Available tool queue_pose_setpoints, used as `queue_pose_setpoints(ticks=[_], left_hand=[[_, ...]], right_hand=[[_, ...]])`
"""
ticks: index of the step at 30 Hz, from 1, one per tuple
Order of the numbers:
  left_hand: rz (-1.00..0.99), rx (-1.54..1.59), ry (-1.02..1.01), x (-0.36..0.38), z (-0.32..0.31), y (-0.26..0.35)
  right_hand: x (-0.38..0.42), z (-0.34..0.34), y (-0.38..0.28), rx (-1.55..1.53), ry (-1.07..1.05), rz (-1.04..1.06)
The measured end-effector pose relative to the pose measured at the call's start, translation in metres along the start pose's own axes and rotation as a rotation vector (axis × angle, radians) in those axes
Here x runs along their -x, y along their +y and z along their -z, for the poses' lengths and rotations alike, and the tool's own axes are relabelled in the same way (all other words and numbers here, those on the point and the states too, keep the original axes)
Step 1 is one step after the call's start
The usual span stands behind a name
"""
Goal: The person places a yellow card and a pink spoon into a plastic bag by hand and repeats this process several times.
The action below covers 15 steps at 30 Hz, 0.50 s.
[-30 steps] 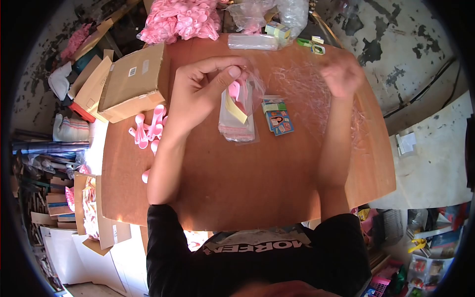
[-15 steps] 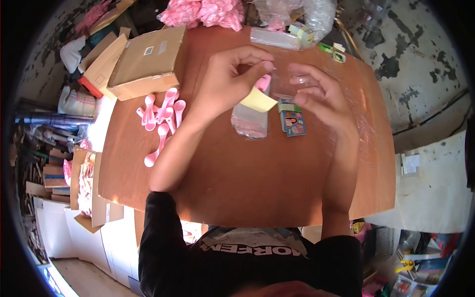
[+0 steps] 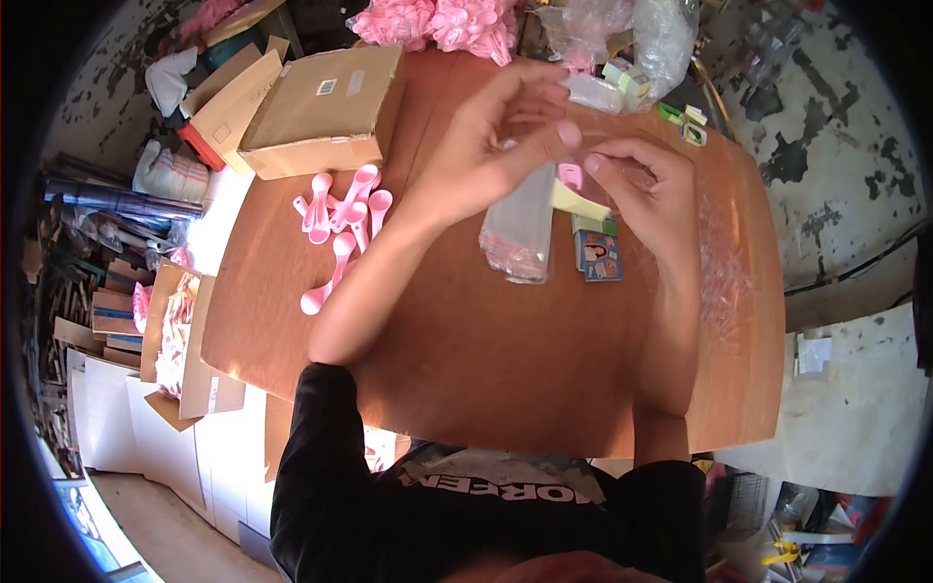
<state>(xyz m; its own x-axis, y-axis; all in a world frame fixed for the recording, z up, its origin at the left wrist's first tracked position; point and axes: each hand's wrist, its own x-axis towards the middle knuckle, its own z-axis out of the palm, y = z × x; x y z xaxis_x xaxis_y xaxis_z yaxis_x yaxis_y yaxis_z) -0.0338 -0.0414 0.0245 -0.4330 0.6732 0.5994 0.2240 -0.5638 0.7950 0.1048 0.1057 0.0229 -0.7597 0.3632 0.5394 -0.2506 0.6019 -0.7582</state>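
Observation:
My left hand [image 3: 501,141] is raised over the far middle of the table with its thumb and fingers apart, holding nothing visible. To its right, my right hand [image 3: 646,189] pinches with thumb and index finger; what lies in the pinch is too small to tell. Just below those fingertips are a pink plastic piece [image 3: 570,176] and a curved pale yellow card [image 3: 580,202]. A stack of clear plastic bags [image 3: 517,233] lies under my left hand. Blue printed cards [image 3: 598,256] lie beneath the yellow card. Several pink spoons [image 3: 340,209] are by my left forearm.
A closed cardboard box [image 3: 321,107] stands at the table's far left. Bundled pink spoons [image 3: 471,24] and clear plastic wrap [image 3: 666,44] are at the back. Green items [image 3: 692,131] lie far right. An open carton [image 3: 175,330] stands left of the wooden table [image 3: 457,369].
The view has shifted, so the table's things appear farther right. My left hand has spread from its near-pinch, and my right thumb and index finger have come together.

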Motion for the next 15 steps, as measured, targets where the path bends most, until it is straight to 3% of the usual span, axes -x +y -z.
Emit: queue_pose_setpoints(ticks=[2, 6, 9, 11, 13, 15], left_hand=[[0.066, -0.243, -0.155, 0.004, 0.001, -0.008], [0.015, -0.208, -0.342, 0.005, -0.006, -0.025], [0.185, -0.074, -0.342, 0.005, -0.010, -0.029], [0.067, -0.073, -0.301, 0.005, -0.014, -0.033], [0.226, -0.053, -0.228, 0.006, -0.014, -0.022], [0.190, -0.050, -0.201, 0.005, -0.014, -0.020]], right_hand=[[-0.002, 0.006, -0.001, 0.003, 0.002, 0.030], [0.001, 0.010, -0.001, 0.002, -0.037, 0.012], [0.003, 0.009, 0.000, 0.023, 0.026, 0.028], [0.005, 0.009, -0.010, -0.043, 0.047, -0.018], [0.005, 0.011, -0.014, -0.113, 0.064, -0.056], [0.004, 0.014, -0.014, -0.233, 0.113, -0.043]])
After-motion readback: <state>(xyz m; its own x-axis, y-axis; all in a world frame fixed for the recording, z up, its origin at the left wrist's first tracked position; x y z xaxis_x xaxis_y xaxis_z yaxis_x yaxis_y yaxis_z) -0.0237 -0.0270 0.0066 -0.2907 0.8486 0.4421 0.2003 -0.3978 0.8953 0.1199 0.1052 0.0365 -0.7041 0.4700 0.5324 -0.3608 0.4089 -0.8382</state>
